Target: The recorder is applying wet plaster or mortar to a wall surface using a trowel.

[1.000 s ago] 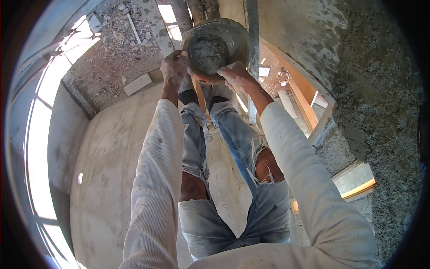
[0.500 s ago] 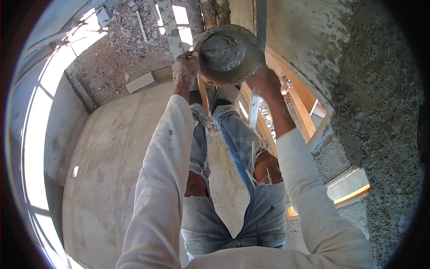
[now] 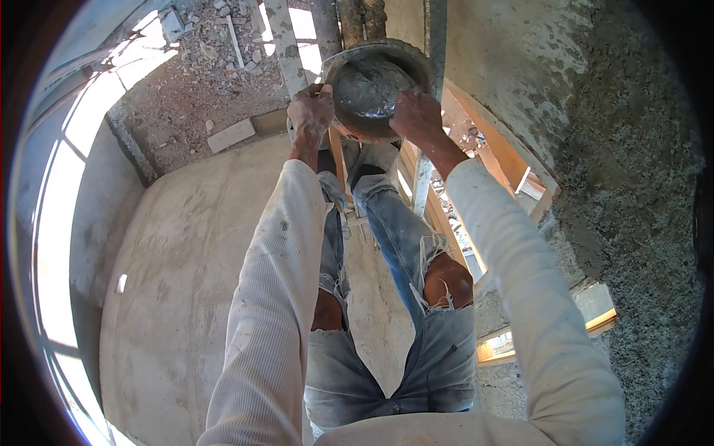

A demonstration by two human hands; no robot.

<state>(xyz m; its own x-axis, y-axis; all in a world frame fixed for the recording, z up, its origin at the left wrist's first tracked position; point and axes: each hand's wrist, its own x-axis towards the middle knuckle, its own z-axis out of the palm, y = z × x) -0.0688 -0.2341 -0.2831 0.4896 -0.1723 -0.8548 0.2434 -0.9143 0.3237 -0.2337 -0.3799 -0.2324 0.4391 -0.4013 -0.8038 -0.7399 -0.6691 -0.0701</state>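
A round, dark mortar pan [image 3: 355, 128] with a splashed rim is in front of me at the top, beyond my feet. Wet grey mortar [image 3: 366, 80] lies in it, glistening in places. My left hand [image 3: 311, 119] is closed on the pan's left rim, thumb up. Over the right side of the pan, my right hand [image 3: 418, 117] is a closed fist, its knuckles above the mortar. Whatever it grips is hidden by the hand and the dark mortar.
Metal and wooden poles [image 3: 285, 46] rise around the pan. At right stands a wall [image 3: 625, 163] with rough wet plaster, beside an orange-brown wooden frame [image 3: 494, 152]. Rubble [image 3: 204, 82] lies far left, beyond a pale concrete surface [image 3: 186, 260]. My legs in torn jeans are below.
My right hand has moved left and slightly up, from the pan's right edge to over the mortar. The mortar surface looks disturbed. My left hand stays on the rim.
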